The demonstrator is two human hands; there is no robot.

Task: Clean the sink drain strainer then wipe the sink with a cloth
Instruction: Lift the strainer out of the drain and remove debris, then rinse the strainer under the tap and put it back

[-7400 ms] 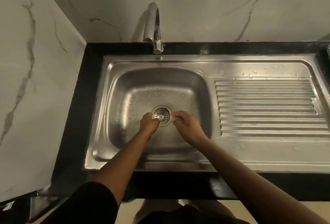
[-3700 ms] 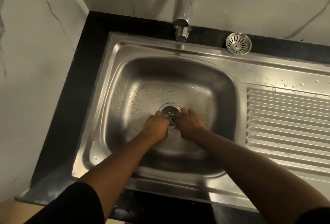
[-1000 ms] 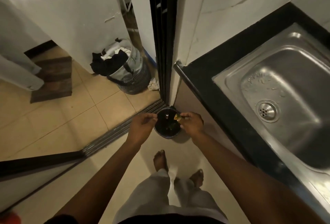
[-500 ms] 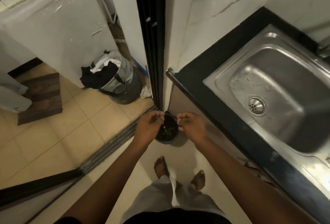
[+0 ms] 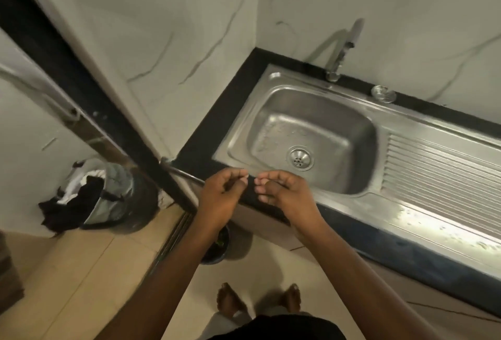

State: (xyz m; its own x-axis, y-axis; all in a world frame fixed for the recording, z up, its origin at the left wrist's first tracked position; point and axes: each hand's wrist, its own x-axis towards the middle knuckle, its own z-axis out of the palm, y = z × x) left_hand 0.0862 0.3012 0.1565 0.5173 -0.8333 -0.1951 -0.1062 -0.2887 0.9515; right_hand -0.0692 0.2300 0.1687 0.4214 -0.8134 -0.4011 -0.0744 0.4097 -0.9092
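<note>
While the drain strainer (image 5: 383,93) lay on the black ledge behind the sink (image 5: 325,128), upper right of the frame, the left hand (image 5: 222,193) and right hand (image 5: 284,193) hovered side by side at centre, fingers loosely curled, tips nearly meeting, nothing visible in either. A small dark bin (image 5: 218,247) stood below the left forearm.

Both our arms reach out in front, left forearm (image 5: 168,266) and right forearm (image 5: 352,266) bare and angling inward. Our left hand (image 5: 221,196) and right hand (image 5: 288,194) sit side by side, close but not touching. Fingers (image 5: 235,175) on both are loosely curled, tips facing each other, both hands empty.
</note>
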